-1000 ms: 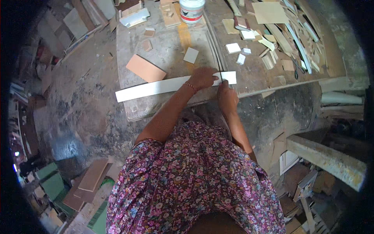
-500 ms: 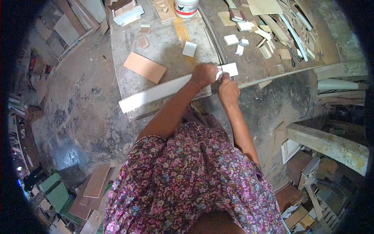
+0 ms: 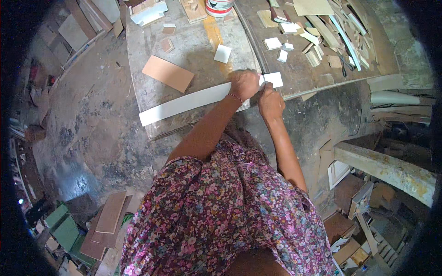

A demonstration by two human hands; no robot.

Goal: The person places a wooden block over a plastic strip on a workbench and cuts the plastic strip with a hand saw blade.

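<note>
A long white strip (image 3: 184,102) lies slantwise across the near edge of the worn work table (image 3: 161,46). My left hand (image 3: 245,83) is closed and pressed down on the strip towards its right part. Just right of it, my right hand (image 3: 271,102) is closed, with a small dark, thin thing showing at its fingertips against the strip; its kind is too small to make out. Beyond my right fingers the white end (image 3: 273,79) of the strip sticks out over the neighbouring board. Whether the strip is one piece under my hands is hidden.
A peach-coloured rectangular board (image 3: 168,73) and a white square piece (image 3: 223,54) lie on the table. A white bucket (image 3: 219,7) stands at the far side. Dark-handled scissors (image 3: 345,66), small white blocks (image 3: 282,55) and several wood offcuts (image 3: 317,30) are at the right.
The strip's left part, blurred before, now looks sharp and lies flatter. My left hand has rolled into a tighter closed shape on it; my right hand stays close beside.
</note>
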